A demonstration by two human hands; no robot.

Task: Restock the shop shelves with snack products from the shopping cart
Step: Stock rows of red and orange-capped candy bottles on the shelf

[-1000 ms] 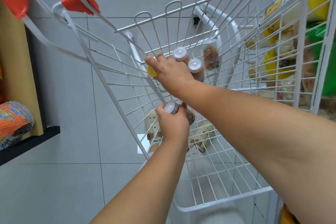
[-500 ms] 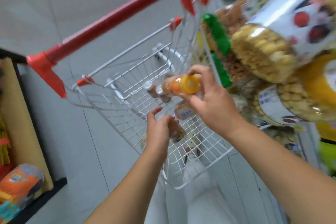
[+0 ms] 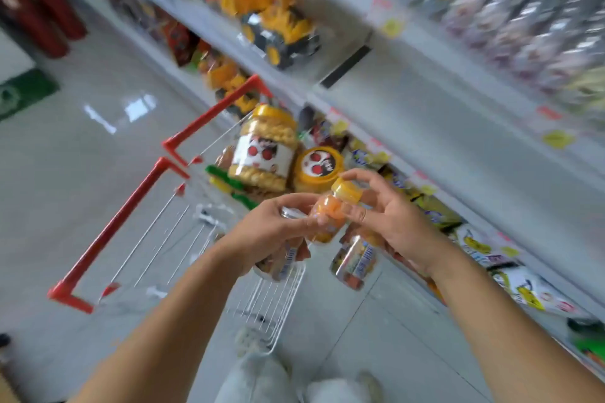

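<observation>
Beyond cart, big jars crowd shelves.

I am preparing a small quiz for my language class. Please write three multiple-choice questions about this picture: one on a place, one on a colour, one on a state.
1. Where does the yellow toy truck stand?
A) on a shelf
B) in the cart
C) on the floor

2. What colour is the cart handle?
A) blue
B) red
C) green

3. What is the right hand doing?
A) hanging empty
B) pushing the cart
C) holding bottles

Answers:
1 A: the truck sits up on the white shelf.
2 B: the bar is plainly red.
3 C: its fingers curl round the bottle with the yellow cap, and a second bottle is in the same hand below it.
</observation>
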